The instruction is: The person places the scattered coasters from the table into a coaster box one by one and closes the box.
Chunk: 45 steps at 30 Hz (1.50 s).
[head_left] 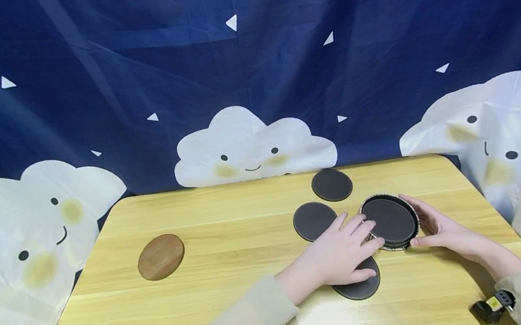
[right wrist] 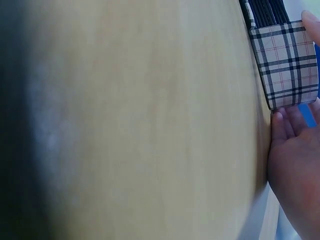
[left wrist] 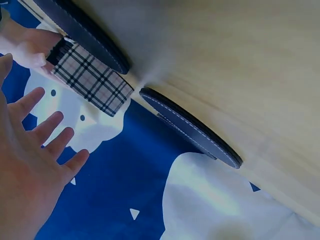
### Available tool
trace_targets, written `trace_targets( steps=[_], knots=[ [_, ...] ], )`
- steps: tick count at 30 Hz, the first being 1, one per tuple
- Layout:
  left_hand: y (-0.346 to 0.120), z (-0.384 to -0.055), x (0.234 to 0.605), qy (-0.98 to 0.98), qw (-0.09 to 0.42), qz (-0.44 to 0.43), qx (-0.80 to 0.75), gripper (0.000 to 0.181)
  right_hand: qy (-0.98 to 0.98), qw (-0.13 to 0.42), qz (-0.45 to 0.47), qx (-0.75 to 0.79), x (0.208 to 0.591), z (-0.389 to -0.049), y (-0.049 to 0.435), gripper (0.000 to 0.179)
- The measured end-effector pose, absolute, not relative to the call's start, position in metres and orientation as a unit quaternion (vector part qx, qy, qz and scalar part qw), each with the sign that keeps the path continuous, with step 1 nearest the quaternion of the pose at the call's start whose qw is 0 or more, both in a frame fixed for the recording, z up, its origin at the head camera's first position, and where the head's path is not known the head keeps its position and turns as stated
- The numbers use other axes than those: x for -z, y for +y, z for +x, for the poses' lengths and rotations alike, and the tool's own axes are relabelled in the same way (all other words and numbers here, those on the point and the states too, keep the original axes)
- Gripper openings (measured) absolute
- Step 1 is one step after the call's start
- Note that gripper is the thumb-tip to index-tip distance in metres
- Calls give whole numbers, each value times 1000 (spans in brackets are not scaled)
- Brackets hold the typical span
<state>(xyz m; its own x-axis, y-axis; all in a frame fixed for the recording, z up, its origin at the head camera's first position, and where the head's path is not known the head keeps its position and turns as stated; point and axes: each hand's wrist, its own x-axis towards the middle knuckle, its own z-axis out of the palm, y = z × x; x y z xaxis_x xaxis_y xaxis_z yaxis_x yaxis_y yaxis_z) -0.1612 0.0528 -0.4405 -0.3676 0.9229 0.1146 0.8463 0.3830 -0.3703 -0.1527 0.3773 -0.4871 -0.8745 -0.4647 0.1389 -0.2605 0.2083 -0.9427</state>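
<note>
The holder (right wrist: 287, 65), a round plaid-walled case, stands on the tabletop (head_left: 234, 272) with a dark coaster (head_left: 390, 220) lying inside its rim. The right hand (head_left: 447, 232) is clamped round the holder's right side, thumb on the near part and fingers on the far part. The left hand (head_left: 341, 255) is just left of the holder, its fingers spread apart and gripping nothing; whether their tips touch the holder's rim, I cannot tell. Three loose coasters lie about the holder: one beyond it to the left (head_left: 332, 185), one beside it to the left (head_left: 313, 221), and one on its near left (head_left: 359, 289), partly under the left hand. A wooden disc (head_left: 161, 257) lies well apart, far to the holder's left. The step in hand looks like moving coasters at the holder one by one, though the direction is unclear; the next move probably calls for a steady right hand and a left-hand pinch on one coaster's edge.
</note>
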Motion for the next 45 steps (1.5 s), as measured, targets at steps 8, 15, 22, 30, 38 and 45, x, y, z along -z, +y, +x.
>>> trace_targets(
  steps=[8,15,22,30,38,45],
  knots=[
    [39,-152,447,-811,153,-550,-128,67,771,86,-237,585,485,-152,376,98],
    [33,-147,452,-803,153,-563,-126,65,771,85,-241,583,485,-152,376,97],
    [31,-143,455,-795,132,-575,-139,66,772,83,-243,582,485,-152,376,98],
    [32,-140,458,-789,117,-586,-143,68,771,81,-246,582,486,-153,376,98],
    [38,-141,464,-791,112,-585,-141,71,770,85,-243,583,486,-153,377,98],
    [41,-145,470,-795,92,-583,-141,72,772,86,-242,582,485,-153,377,98]
  ],
)
